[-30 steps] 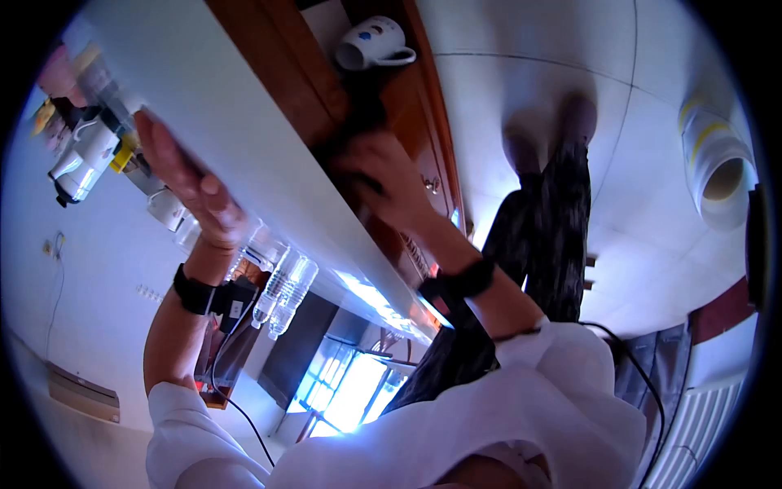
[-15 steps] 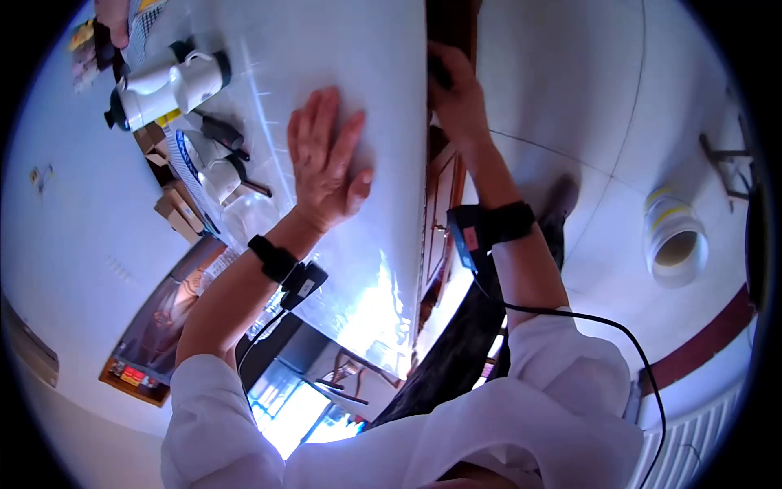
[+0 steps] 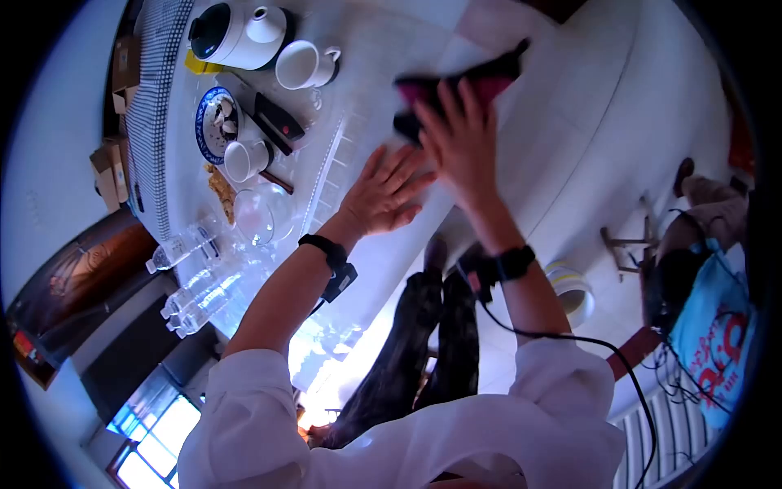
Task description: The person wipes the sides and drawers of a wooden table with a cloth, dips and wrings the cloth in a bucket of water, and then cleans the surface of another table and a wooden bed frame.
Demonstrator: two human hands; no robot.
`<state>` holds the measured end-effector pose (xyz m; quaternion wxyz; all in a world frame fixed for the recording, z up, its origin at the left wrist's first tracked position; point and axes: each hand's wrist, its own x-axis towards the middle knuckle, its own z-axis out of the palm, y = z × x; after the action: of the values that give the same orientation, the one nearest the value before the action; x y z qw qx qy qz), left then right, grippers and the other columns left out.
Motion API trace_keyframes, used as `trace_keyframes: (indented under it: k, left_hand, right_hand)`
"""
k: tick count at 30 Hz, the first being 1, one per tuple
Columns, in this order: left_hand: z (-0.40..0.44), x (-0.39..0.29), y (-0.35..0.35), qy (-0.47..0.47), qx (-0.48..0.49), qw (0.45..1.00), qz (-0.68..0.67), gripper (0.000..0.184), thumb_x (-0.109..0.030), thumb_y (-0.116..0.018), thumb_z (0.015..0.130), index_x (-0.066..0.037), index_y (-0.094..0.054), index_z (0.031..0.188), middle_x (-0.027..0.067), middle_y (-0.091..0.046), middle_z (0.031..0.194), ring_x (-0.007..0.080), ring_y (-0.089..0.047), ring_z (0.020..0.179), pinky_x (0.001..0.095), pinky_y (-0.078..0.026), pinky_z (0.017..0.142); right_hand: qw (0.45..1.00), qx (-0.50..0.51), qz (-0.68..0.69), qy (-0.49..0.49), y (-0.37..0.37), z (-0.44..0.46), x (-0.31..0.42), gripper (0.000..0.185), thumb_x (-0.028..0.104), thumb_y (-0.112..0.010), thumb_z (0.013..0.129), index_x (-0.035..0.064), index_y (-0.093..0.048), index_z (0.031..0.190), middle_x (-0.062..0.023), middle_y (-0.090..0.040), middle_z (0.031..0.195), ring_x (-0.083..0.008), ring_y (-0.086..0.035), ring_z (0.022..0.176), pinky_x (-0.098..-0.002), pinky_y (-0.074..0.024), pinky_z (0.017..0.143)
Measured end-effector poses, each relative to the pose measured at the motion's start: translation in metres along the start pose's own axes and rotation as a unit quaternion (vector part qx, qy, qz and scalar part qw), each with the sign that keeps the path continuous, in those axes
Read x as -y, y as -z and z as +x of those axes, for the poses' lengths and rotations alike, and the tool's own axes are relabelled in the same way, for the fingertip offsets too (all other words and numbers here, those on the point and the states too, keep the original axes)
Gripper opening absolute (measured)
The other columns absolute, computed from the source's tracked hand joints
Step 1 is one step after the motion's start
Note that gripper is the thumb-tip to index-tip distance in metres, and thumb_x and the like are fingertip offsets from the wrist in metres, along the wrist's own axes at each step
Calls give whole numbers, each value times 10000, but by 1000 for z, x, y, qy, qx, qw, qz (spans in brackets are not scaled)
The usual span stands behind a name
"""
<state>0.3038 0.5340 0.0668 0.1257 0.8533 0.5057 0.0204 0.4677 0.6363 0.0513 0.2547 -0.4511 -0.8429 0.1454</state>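
My right hand (image 3: 460,151) is over the near edge of the white table (image 3: 358,106), its fingers on a black and dark-pink thing (image 3: 481,81) that looks like cloth. Motion blur hides its exact kind. Close by on the left, my left hand (image 3: 387,191) hovers near the tabletop with fingers spread and nothing in them. Both wrists wear black straps with small boxes.
A white pot (image 3: 236,37), mug (image 3: 301,65), cup (image 3: 244,160), blue-rimmed plate (image 3: 202,122), black-handled tool (image 3: 277,118) and plastic bottles (image 3: 195,301) stand on the table. Rightward are a bucket (image 3: 570,289), stool (image 3: 623,240), blue bag (image 3: 709,334) and a person's leg (image 3: 709,191).
My right hand has come up from below the table edge with the black and dark-pink thing. My left hand has moved right, closer to it. The view has turned, showing more tableware.
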Motion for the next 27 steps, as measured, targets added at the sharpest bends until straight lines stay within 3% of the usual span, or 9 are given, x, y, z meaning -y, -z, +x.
trace_keyframes:
  k: [3, 5, 9, 12, 14, 17, 19, 22, 27]
  left_hand:
    - [-3, 3, -4, -7, 7, 1000, -14, 554, -381, -520, 813, -225, -419, 1336, 68, -272, 1468, 254, -236, 1358, 487, -130, 1102]
    - [2, 1, 5, 0, 15, 999, -41, 552, -382, -518, 816, -229, -414, 1336, 61, -275, 1466, 243, -242, 1354, 485, -123, 1108]
    - [1, 4, 6, 0, 35, 999, -39, 525, -405, -465, 858, -248, -393, 1354, 38, -253, 1477, 234, -195, 1373, 478, -101, 1111]
    - [0, 6, 4, 0, 62, 997, -47, 532, -423, -400, 895, -252, -320, 1393, 19, -202, 1498, 216, -132, 1392, 477, -68, 1109]
    - [1, 10, 7, -7, 75, 996, -43, 539, -438, -353, 919, -250, -267, 1417, 6, -162, 1513, 205, -85, 1404, 474, -38, 1110]
    - [3, 11, 12, -9, 66, 996, -62, 546, -431, -388, 906, -232, -291, 1404, 22, -203, 1498, 213, -124, 1393, 479, -89, 1099]
    - [1, 12, 11, -12, 33, 996, -85, 546, -391, -472, 853, -248, -366, 1370, 32, -277, 1469, 210, -207, 1371, 479, -150, 1087]
    - [0, 14, 6, -8, 16, 995, -97, 557, -383, -495, 841, -238, -373, 1365, 35, -281, 1467, 216, -213, 1368, 481, -164, 1079]
    - [-2, 14, -2, -21, 38, 997, -67, 548, -394, -454, 864, -222, -358, 1375, 45, -240, 1487, 213, -168, 1384, 466, -100, 1098]
  right_hand:
    - [997, 56, 27, 36, 9, -18, 5, 354, 292, -533, 873, 201, -545, 1215, -75, -433, 1359, -275, -303, 1318, -574, -201, 1029]
    - [995, 86, -25, 39, 18, 7, -10, 358, 298, -511, 885, 194, -537, 1227, -63, -435, 1361, -266, -306, 1318, -562, -199, 1034]
    - [995, 7, -100, 12, 0, 90, -36, 388, 337, -495, 889, 214, -516, 1257, -77, -418, 1372, -322, -306, 1303, -599, -213, 1014]
    - [989, 28, -146, 20, -12, 109, -16, 401, 341, -516, 873, 225, -516, 1257, -90, -408, 1377, -365, -297, 1296, -623, -221, 1000]
    - [986, 105, -93, 89, -5, 90, -10, 425, 275, -574, 825, 230, -525, 1245, -98, -380, 1397, -379, -284, 1302, -642, -231, 990]
    - [960, 220, -23, 173, 20, 51, -10, 379, 284, -566, 841, 221, -551, 1215, -82, -341, 1428, -347, -246, 1338, -626, -222, 1002]
    - [950, 260, -22, 174, 31, 57, -19, 368, 306, -546, 860, 226, -550, 1220, -86, -341, 1428, -348, -248, 1336, -617, -210, 1008]
    - [956, 229, -67, 170, 19, 106, -25, 413, 335, -516, 882, 231, -497, 1281, -97, -314, 1443, -356, -245, 1333, -609, -210, 1003]
    - [949, 168, -84, 255, -42, 217, -14, 406, 391, -520, 871, 288, -510, 1263, -82, -338, 1425, -372, -258, 1316, -623, -259, 968]
